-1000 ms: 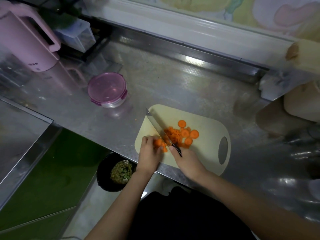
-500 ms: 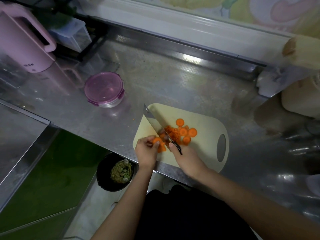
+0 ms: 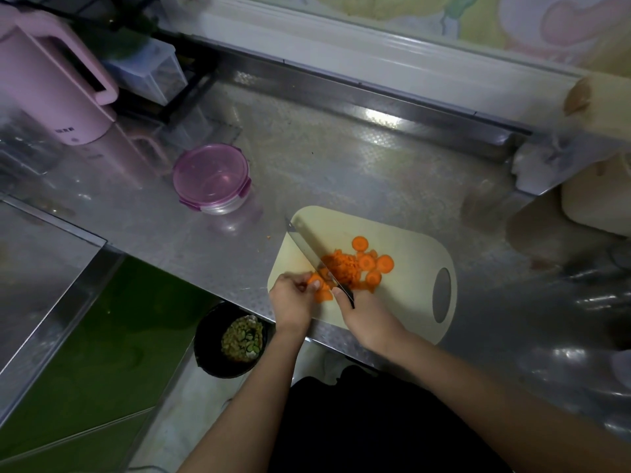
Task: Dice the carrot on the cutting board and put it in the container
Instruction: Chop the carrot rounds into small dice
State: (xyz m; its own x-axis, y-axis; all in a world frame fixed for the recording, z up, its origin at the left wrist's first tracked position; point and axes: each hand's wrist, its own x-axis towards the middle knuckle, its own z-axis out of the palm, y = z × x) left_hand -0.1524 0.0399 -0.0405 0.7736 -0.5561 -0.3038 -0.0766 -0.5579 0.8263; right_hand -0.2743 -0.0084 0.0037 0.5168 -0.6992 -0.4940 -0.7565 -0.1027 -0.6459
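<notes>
Steadying carrot slices [image 3: 321, 291] for dicing at the near-left corner of the cutting board [image 3: 409, 233], the left hand [image 3: 292, 303] pinches them beside the knife [image 3: 307, 252], whose handle the right hand [image 3: 367, 314] grips, while the lidded container [image 3: 211, 179] stands well apart, leftward on the worktop [image 3: 341, 158].

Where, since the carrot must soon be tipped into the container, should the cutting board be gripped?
Grip the cutting board by the oval handle hole at its right end, coming from the right. That end is bare, while the carrot, the knife, the left hand and the right hand crowd the other end.
</notes>
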